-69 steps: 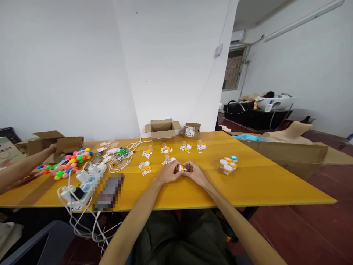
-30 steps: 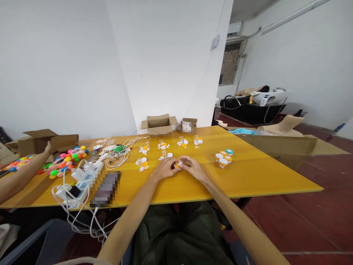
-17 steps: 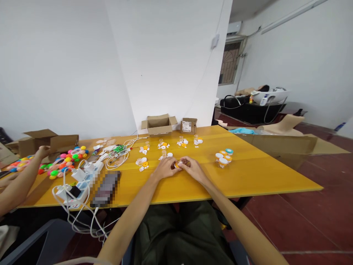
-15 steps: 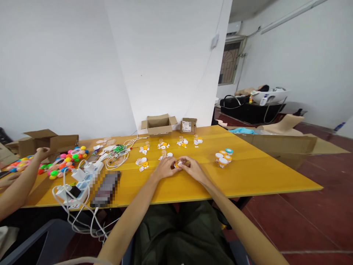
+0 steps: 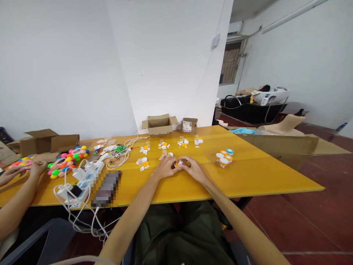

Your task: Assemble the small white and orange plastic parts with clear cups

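Over the yellow table [image 5: 193, 187], my left hand [image 5: 166, 167] and my right hand [image 5: 193, 168] meet around a small orange-and-white round part [image 5: 179, 163]. The fingers of both hands are closed on it and cover most of it. Just beyond my left hand lie white discs [image 5: 170, 155] and a small clear cup [image 5: 164, 152]. Farther off sit several little groups of orange and white discs [image 5: 164, 144] with clear cups. To the right of my right hand stands a cluster of clear cups with white, orange and teal lids [image 5: 224, 158].
Two cardboard boxes [image 5: 160, 129] stand against the wall. On the left are a phone [image 5: 107, 188], a power strip [image 5: 85, 184] with tangled white cables, and colourful ball strings [image 5: 68, 160]. A co-worker's hands [image 5: 37, 171] work at the far left. A large carton [image 5: 286, 147] stands beyond the right edge.
The co-worker's raised hand has come down to the table, closer to their other hand. My own hands keep nearly the same place and grip.
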Action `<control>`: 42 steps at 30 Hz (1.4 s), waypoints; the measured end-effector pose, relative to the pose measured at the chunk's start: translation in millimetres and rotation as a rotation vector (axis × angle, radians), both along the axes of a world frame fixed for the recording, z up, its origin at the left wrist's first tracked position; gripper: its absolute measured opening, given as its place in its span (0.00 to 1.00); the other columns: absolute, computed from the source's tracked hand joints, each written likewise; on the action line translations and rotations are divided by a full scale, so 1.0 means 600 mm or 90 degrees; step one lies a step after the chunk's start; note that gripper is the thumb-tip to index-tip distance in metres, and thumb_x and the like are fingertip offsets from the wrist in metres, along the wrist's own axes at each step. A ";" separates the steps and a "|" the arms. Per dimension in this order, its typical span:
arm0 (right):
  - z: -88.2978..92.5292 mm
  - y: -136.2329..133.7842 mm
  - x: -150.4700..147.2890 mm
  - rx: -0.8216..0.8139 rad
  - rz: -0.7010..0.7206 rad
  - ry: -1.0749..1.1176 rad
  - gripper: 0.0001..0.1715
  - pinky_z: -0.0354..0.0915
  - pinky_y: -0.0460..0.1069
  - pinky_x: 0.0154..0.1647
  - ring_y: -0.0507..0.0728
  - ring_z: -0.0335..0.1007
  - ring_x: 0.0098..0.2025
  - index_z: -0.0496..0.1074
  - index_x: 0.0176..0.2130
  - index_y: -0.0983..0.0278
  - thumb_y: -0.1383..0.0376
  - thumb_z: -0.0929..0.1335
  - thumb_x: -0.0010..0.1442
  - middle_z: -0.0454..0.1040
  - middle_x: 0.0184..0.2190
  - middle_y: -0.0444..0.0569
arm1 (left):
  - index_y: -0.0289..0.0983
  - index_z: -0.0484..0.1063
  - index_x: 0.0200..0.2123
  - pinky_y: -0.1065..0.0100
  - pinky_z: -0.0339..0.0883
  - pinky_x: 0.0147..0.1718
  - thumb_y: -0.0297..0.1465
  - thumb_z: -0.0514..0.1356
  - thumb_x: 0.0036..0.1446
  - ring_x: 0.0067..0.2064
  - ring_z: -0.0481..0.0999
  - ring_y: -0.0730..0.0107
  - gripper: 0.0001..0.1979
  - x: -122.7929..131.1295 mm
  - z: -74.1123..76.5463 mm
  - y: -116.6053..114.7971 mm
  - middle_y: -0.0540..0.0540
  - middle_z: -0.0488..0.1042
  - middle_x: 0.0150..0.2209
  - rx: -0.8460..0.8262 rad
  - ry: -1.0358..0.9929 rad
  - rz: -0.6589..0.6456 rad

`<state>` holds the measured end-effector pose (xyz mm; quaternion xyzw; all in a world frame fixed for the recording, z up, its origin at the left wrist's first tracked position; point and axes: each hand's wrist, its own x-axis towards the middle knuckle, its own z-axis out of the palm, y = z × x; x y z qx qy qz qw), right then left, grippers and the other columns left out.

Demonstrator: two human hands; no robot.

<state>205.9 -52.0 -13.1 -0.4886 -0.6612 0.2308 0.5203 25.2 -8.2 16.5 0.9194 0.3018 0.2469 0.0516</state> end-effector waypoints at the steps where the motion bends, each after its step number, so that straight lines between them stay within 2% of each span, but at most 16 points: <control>1: 0.000 0.001 0.000 0.006 0.004 -0.002 0.17 0.70 0.55 0.49 0.60 0.75 0.46 0.76 0.44 0.58 0.58 0.72 0.53 0.80 0.43 0.48 | 0.41 0.73 0.34 0.56 0.62 0.49 0.41 0.59 0.62 0.42 0.71 0.58 0.11 0.000 0.000 0.000 0.45 0.75 0.33 0.001 0.005 0.004; 5: -0.001 0.000 -0.005 -0.019 -0.008 -0.001 0.21 0.70 0.55 0.49 0.60 0.75 0.46 0.74 0.47 0.59 0.57 0.72 0.53 0.79 0.44 0.49 | 0.41 0.74 0.36 0.55 0.60 0.50 0.40 0.59 0.62 0.44 0.70 0.57 0.10 0.000 0.001 -0.002 0.45 0.76 0.34 0.003 0.017 0.009; 10: 0.000 -0.004 -0.007 -0.029 -0.002 -0.032 0.12 0.70 0.54 0.45 0.59 0.75 0.39 0.75 0.39 0.59 0.55 0.69 0.58 0.79 0.36 0.47 | 0.41 0.75 0.37 0.56 0.60 0.50 0.43 0.60 0.61 0.44 0.70 0.57 0.12 -0.001 0.002 -0.002 0.45 0.76 0.34 -0.011 0.005 -0.003; 13: -0.003 -0.002 -0.005 0.016 0.018 -0.036 0.12 0.69 0.54 0.49 0.59 0.75 0.44 0.75 0.42 0.59 0.59 0.69 0.58 0.79 0.41 0.48 | 0.41 0.75 0.38 0.56 0.60 0.50 0.44 0.59 0.62 0.43 0.69 0.57 0.13 -0.001 0.003 -0.001 0.45 0.75 0.34 -0.012 0.006 -0.005; 17: -0.011 0.006 -0.005 0.038 0.026 -0.020 0.17 0.68 0.56 0.54 0.60 0.74 0.49 0.74 0.47 0.58 0.60 0.70 0.56 0.78 0.46 0.49 | 0.42 0.75 0.40 0.56 0.59 0.50 0.43 0.57 0.63 0.43 0.69 0.57 0.13 -0.002 0.003 -0.001 0.46 0.76 0.35 -0.016 0.015 -0.011; 19: -0.015 0.008 -0.006 0.026 0.000 -0.011 0.19 0.69 0.56 0.53 0.60 0.74 0.48 0.74 0.47 0.58 0.57 0.71 0.55 0.78 0.46 0.50 | 0.41 0.75 0.40 0.56 0.59 0.50 0.42 0.57 0.64 0.43 0.69 0.57 0.12 -0.002 0.004 -0.002 0.45 0.76 0.35 -0.012 0.015 -0.010; 21: -0.017 0.009 -0.006 0.004 -0.018 -0.010 0.18 0.70 0.56 0.50 0.60 0.75 0.44 0.73 0.45 0.59 0.55 0.70 0.56 0.79 0.42 0.49 | 0.41 0.75 0.39 0.56 0.59 0.50 0.42 0.57 0.63 0.44 0.69 0.57 0.12 -0.001 0.003 -0.003 0.45 0.76 0.36 -0.012 0.012 -0.008; 24: -0.018 0.008 -0.004 -0.009 -0.007 -0.004 0.14 0.71 0.55 0.46 0.59 0.76 0.40 0.73 0.42 0.59 0.55 0.69 0.57 0.79 0.38 0.47 | 0.41 0.75 0.39 0.57 0.59 0.49 0.43 0.59 0.62 0.44 0.69 0.57 0.12 0.000 0.004 -0.003 0.45 0.76 0.36 -0.020 0.015 -0.003; 30: -0.015 0.007 -0.003 0.010 0.018 0.033 0.19 0.71 0.54 0.49 0.59 0.75 0.46 0.72 0.47 0.57 0.58 0.71 0.54 0.78 0.45 0.48 | 0.41 0.76 0.39 0.57 0.59 0.49 0.40 0.58 0.63 0.44 0.69 0.57 0.11 -0.001 0.004 -0.002 0.45 0.76 0.35 -0.021 0.015 -0.009; 36: -0.015 0.007 -0.003 -0.019 0.015 0.014 0.15 0.71 0.54 0.43 0.58 0.75 0.37 0.74 0.40 0.59 0.53 0.70 0.57 0.78 0.35 0.47 | 0.40 0.75 0.36 0.56 0.58 0.49 0.42 0.57 0.64 0.43 0.68 0.57 0.13 0.000 0.002 -0.001 0.45 0.75 0.33 -0.013 0.005 -0.014; 42: -0.009 0.005 -0.001 0.024 0.031 0.020 0.17 0.71 0.54 0.49 0.59 0.75 0.46 0.75 0.45 0.58 0.57 0.69 0.57 0.79 0.44 0.49 | 0.41 0.75 0.40 0.57 0.59 0.49 0.42 0.58 0.63 0.44 0.69 0.57 0.13 -0.001 -0.002 0.002 0.45 0.75 0.34 -0.017 0.011 -0.015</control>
